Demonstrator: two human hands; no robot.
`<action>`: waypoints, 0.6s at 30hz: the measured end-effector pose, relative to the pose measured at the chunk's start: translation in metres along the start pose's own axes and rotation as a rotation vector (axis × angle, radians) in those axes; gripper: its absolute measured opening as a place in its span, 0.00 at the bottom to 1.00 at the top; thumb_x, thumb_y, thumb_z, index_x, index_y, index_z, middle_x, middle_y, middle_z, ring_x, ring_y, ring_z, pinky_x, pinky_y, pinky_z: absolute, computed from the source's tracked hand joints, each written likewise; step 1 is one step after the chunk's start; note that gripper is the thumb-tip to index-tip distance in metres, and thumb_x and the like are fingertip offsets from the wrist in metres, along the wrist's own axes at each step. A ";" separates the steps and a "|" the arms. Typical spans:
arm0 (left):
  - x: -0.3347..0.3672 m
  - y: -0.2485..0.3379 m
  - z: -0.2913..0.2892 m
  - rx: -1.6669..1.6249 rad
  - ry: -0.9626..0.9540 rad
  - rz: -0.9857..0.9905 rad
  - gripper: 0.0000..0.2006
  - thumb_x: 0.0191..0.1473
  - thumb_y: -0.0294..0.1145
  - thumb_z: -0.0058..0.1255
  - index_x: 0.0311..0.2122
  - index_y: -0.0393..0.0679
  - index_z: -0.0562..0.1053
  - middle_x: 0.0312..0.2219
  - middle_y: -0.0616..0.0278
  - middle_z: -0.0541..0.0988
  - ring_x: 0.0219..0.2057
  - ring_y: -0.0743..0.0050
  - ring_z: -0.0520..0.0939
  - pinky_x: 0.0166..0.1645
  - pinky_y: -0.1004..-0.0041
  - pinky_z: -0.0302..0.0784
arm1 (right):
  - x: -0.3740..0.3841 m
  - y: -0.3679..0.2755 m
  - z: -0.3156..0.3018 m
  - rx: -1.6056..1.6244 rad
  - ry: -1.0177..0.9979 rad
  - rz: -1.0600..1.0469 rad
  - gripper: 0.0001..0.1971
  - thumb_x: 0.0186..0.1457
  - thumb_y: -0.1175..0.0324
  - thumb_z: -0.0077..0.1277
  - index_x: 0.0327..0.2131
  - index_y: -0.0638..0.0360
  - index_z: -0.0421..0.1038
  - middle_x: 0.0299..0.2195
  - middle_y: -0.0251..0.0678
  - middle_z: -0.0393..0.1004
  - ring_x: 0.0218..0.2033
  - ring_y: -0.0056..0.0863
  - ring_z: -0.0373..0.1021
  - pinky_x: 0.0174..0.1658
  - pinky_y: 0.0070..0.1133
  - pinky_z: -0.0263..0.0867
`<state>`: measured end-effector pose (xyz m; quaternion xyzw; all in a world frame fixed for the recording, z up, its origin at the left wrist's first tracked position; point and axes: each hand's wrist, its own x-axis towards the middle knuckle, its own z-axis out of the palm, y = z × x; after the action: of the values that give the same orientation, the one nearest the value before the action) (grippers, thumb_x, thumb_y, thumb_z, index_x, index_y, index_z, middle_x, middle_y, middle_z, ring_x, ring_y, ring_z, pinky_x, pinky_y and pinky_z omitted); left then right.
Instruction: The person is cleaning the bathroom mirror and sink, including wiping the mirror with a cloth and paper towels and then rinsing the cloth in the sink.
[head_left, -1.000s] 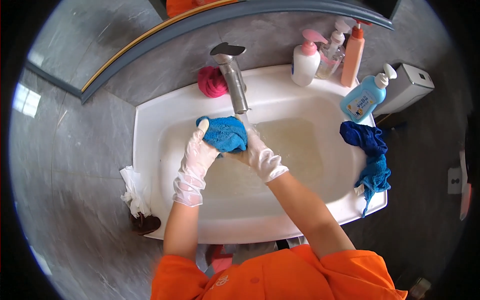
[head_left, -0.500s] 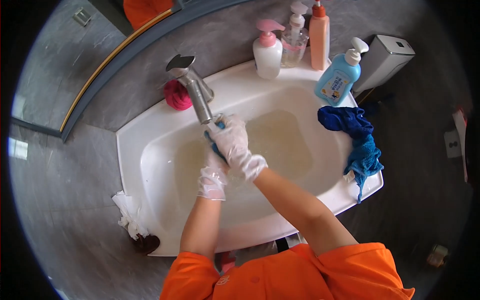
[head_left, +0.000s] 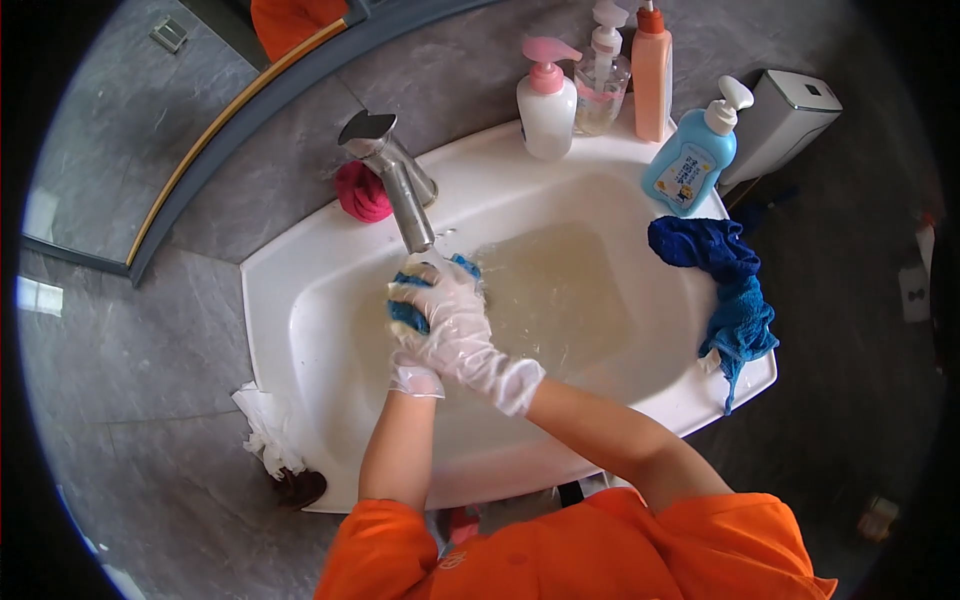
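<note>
Under the faucet [head_left: 408,205], my right hand [head_left: 455,318] in a thin white glove is closed over a wet blue cloth [head_left: 408,316]. Parts of the cloth show between and beyond its fingers. Beneath it, my left hand [head_left: 412,368], gloved too, has the cloth pressed against it; its fingers are mostly hidden. Water runs from the spout onto the right hand and the cloth. The white sink [head_left: 320,400] around both hands holds cloudy, yellowish water.
On the sink's back rim stand a white pump bottle [head_left: 547,115], a clear one [head_left: 602,100], a peach one [head_left: 653,85] and a light blue one [head_left: 690,165]. Blue cloths [head_left: 735,300] drape over the right rim. A pink cloth [head_left: 362,192] sits by the faucet, white tissue [head_left: 265,425] at left.
My right hand has turned and come slightly nearer, now spread over more of the cloth and hiding more of the left hand. More blue cloth shows between its fingers.
</note>
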<state>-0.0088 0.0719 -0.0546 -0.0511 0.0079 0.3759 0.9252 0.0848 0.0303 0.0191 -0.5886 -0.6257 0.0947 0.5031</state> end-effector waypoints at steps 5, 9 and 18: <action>0.024 -0.043 0.039 0.750 0.710 0.178 0.18 0.55 0.47 0.38 0.43 0.46 0.68 0.37 0.62 0.75 0.39 0.68 0.76 0.45 0.69 0.73 | 0.036 0.055 -0.005 0.635 -0.139 0.975 0.17 0.48 0.54 0.52 0.38 0.54 0.71 0.26 0.42 0.74 0.31 0.30 0.73 0.36 0.27 0.68; 0.015 -0.046 0.057 0.611 0.655 0.230 0.26 0.55 0.53 0.36 0.51 0.43 0.63 0.46 0.57 0.71 0.47 0.61 0.73 0.51 0.60 0.69 | 0.041 0.049 -0.017 1.062 0.048 1.142 0.20 0.54 0.55 0.49 0.47 0.53 0.65 0.32 0.37 0.74 0.30 0.26 0.71 0.33 0.23 0.68; 0.010 -0.039 0.027 0.568 0.353 0.369 0.27 0.55 0.59 0.34 0.44 0.44 0.67 0.38 0.62 0.72 0.42 0.65 0.73 0.47 0.65 0.71 | 0.011 -0.007 -0.036 -0.064 -0.268 0.130 0.19 0.42 0.54 0.53 0.37 0.51 0.74 0.41 0.46 0.70 0.46 0.44 0.64 0.50 0.31 0.58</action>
<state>0.0250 0.0538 -0.0252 0.1458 0.2800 0.5045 0.8036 0.1091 0.0199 0.0470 -0.6255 -0.6506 0.1848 0.3890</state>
